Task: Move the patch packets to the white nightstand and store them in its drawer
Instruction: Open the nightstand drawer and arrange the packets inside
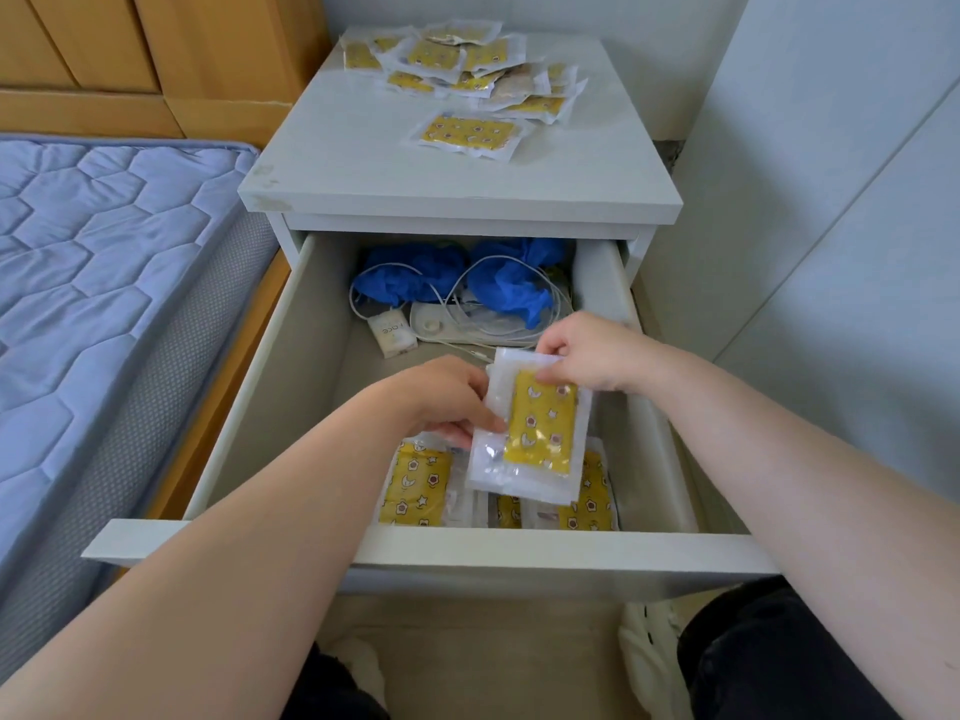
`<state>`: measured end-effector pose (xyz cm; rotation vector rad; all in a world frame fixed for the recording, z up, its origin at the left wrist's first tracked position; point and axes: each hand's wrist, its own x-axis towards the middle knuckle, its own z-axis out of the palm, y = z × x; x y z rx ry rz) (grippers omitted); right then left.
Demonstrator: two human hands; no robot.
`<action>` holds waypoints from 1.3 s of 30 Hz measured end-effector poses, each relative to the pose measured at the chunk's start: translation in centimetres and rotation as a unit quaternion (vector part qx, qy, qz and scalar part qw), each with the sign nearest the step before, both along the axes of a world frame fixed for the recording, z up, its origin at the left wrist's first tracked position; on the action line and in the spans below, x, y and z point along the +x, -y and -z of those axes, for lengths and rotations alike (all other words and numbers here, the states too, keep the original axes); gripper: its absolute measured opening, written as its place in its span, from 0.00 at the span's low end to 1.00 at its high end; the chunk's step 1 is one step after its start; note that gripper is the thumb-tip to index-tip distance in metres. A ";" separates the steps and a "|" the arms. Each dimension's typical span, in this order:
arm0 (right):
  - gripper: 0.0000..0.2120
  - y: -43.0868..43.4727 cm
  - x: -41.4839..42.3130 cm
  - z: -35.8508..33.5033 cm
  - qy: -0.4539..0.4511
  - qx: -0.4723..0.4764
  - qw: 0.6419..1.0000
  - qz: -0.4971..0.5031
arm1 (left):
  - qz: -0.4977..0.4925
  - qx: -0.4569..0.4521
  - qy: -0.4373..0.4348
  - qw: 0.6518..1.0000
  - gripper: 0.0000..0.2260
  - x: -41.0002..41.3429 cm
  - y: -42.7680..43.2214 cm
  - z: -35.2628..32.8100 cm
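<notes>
Both hands hold a small stack of clear packets with yellow patches (pixel 540 433) over the open drawer (pixel 498 550) of the white nightstand (pixel 395 163). My left hand (pixel 447 397) grips the stack's left edge from below. At the stack's top edge my right hand (pixel 587 356) pinches it. Several more patch packets (pixel 415 483) lie in the drawer's front, partly hidden under the held stack. A loose pile of patch packets (pixel 457 65) sits at the back of the nightstand top, and one packet (pixel 467 135) lies apart nearer the middle.
Blue gloves (pixel 405 275), white cables (pixel 467 314) and a small white box (pixel 392 335) fill the drawer's back. A bed with a blue quilted mattress (pixel 93 262) stands left. A white wall panel (pixel 831 200) is at the right. My knees and white shoes (pixel 649 652) are below the drawer.
</notes>
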<state>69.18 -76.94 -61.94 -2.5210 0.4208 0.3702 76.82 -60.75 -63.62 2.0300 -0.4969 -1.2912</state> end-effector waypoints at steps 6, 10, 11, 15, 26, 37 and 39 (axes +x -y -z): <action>0.11 -1.8 -0.6 3.7 -0.160 -0.068 0.974 -0.143 | 0.058 0.058 0.019 0.996 0.27 -0.7 0.6 1.2; 0.13 -2.5 -0.9 4.3 -0.137 -0.089 0.976 -0.147 | 0.148 0.115 0.070 0.980 0.17 -1.0 0.5 1.6; 0.15 -2.6 -0.9 4.4 -0.138 -0.102 0.974 -0.151 | 0.165 0.123 0.093 0.974 0.16 -1.0 0.5 1.6; 0.26 -2.8 -0.9 4.5 -0.156 -0.174 0.955 -0.184 | 0.277 0.185 0.248 0.910 0.21 -1.2 0.4 1.0; 0.36 -2.3 -1.1 5.1 -0.303 -0.119 0.920 -0.219 | 0.367 0.230 0.210 0.876 0.34 -2.2 0.7 1.1; 0.23 -2.1 -0.7 4.2 -0.116 -0.114 0.979 -0.125 | 0.274 0.188 0.299 0.895 0.23 -0.4 0.9 2.8; 0.21 -2.1 -0.7 4.2 -0.113 -0.122 0.978 -0.124 | 0.238 0.176 0.316 0.901 0.21 -0.3 1.0 3.0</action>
